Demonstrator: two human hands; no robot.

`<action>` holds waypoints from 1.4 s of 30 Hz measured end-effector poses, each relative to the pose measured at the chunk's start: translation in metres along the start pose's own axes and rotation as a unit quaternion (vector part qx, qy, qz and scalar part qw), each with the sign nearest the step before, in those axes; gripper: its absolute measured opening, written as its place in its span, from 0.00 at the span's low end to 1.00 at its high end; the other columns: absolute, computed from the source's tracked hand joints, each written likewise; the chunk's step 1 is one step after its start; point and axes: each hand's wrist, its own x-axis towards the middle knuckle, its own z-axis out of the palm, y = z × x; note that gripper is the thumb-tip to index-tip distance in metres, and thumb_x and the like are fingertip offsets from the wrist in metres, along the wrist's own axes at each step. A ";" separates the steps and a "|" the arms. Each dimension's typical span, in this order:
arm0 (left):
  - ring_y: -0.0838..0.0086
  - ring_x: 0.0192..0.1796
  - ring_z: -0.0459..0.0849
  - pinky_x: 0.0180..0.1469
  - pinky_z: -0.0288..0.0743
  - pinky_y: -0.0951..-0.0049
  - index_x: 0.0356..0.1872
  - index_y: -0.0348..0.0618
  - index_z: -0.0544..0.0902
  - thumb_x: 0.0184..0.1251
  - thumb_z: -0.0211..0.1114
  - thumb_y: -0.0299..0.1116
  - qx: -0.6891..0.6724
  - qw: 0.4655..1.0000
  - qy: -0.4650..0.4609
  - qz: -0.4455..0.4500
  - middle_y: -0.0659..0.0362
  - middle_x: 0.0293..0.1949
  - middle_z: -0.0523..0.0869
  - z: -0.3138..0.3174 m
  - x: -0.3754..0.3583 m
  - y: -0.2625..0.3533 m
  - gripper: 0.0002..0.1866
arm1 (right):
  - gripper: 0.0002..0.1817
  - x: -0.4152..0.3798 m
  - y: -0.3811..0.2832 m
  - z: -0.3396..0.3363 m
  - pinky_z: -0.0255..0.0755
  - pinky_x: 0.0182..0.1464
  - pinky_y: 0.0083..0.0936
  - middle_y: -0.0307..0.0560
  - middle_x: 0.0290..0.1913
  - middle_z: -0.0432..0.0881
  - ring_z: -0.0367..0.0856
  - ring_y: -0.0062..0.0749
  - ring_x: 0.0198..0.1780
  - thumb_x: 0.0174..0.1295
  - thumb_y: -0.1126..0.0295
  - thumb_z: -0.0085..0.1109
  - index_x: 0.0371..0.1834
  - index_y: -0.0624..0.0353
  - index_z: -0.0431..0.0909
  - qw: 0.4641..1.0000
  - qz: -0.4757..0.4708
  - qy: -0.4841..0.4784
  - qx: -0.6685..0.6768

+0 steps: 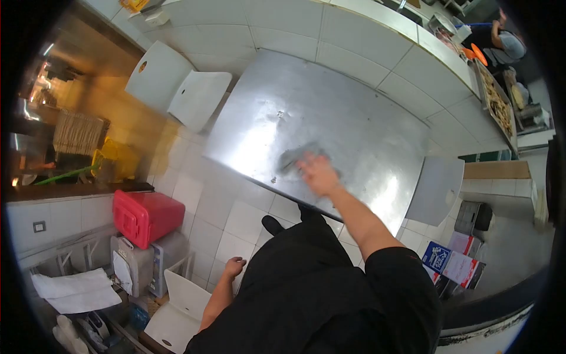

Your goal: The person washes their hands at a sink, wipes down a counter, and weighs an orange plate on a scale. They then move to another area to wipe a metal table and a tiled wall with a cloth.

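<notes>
head | right hand (319,173) spread over blurred grey cloth (289,161) | left hand (236,267) curled, palm hidden

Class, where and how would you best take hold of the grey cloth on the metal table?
Probably pinch its left edge, coming from above: the grey cloth lies low against the metal table, and the right hand covers its near right part, leaving that edge exposed. Blur hides any folds.
</notes>
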 end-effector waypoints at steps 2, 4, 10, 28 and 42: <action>0.63 0.46 0.87 0.52 0.79 0.65 0.57 0.34 0.81 0.61 0.68 0.40 -0.001 1.000 -0.007 -0.027 0.46 0.45 0.88 -0.011 0.004 -0.022 0.26 | 0.31 -0.014 0.054 -0.014 0.51 0.75 0.51 0.56 0.79 0.53 0.60 0.60 0.73 0.68 0.56 0.49 0.76 0.41 0.60 0.989 0.142 0.008 -0.034; 0.68 0.36 0.86 0.42 0.80 0.67 0.57 0.32 0.80 0.61 0.67 0.38 0.007 0.996 0.079 0.035 0.48 0.40 0.89 -0.020 0.033 -0.068 0.26 | 0.33 -0.048 0.100 -0.038 0.49 0.76 0.52 0.57 0.80 0.47 0.55 0.60 0.76 0.71 0.53 0.44 0.79 0.41 0.51 0.959 0.280 -0.011 -0.048; 0.72 0.39 0.83 0.40 0.78 0.71 0.60 0.33 0.77 0.64 0.67 0.36 -0.104 0.993 0.060 0.023 0.51 0.40 0.87 -0.054 0.002 -0.027 0.26 | 0.35 -0.250 0.150 0.004 0.53 0.74 0.52 0.67 0.79 0.45 0.55 0.70 0.74 0.72 0.52 0.43 0.80 0.42 0.48 0.862 0.502 0.071 0.004; 0.72 0.39 0.83 0.45 0.78 0.70 0.60 0.33 0.77 0.66 0.64 0.40 -0.015 0.982 -0.089 0.166 0.51 0.44 0.86 -0.010 0.046 0.131 0.26 | 0.27 -0.049 -0.066 0.040 0.57 0.70 0.47 0.59 0.65 0.72 0.69 0.56 0.63 0.57 0.78 0.53 0.63 0.57 0.75 0.920 0.273 0.228 0.164; 0.53 0.50 0.85 0.54 0.80 0.54 0.57 0.29 0.73 0.79 0.33 0.56 -0.309 0.896 -0.319 -0.020 0.42 0.49 0.83 0.074 0.052 0.236 0.35 | 0.33 0.004 0.131 -0.026 0.51 0.73 0.52 0.59 0.73 0.62 0.66 0.57 0.66 0.63 0.59 0.55 0.72 0.52 0.64 0.930 0.281 0.202 -0.126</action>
